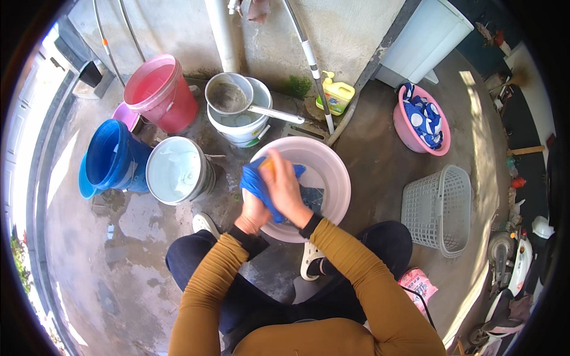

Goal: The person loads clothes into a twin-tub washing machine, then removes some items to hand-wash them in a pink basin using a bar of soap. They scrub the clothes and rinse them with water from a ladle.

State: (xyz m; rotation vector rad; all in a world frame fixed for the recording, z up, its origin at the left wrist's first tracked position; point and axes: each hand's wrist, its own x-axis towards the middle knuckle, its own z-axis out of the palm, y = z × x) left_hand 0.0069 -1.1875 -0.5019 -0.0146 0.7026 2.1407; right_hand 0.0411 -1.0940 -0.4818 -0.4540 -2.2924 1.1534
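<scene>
Over a pink plastic basin (340, 191), my left hand (253, 212) grips a bunched blue cloth (254, 180), part of which hangs down over the basin. My right hand (285, 189) presses on the same cloth from the right, blurred by motion. Under its fingers shows a yellow-orange block (267, 163), perhaps a bar of soap, mostly hidden by the hand. Inside the basin lies a dark cloth (312, 198) in a little water, partly covered by my wrist.
Left stand a water-filled white bucket (176, 167), a blue bucket (109, 155) and a red bucket (156, 89). A metal ladle (229, 95) rests across another white bucket (238, 133). Rightward are a detergent jug (336, 95), a pink tub of clothes (412, 133) and a grey basket (423, 213).
</scene>
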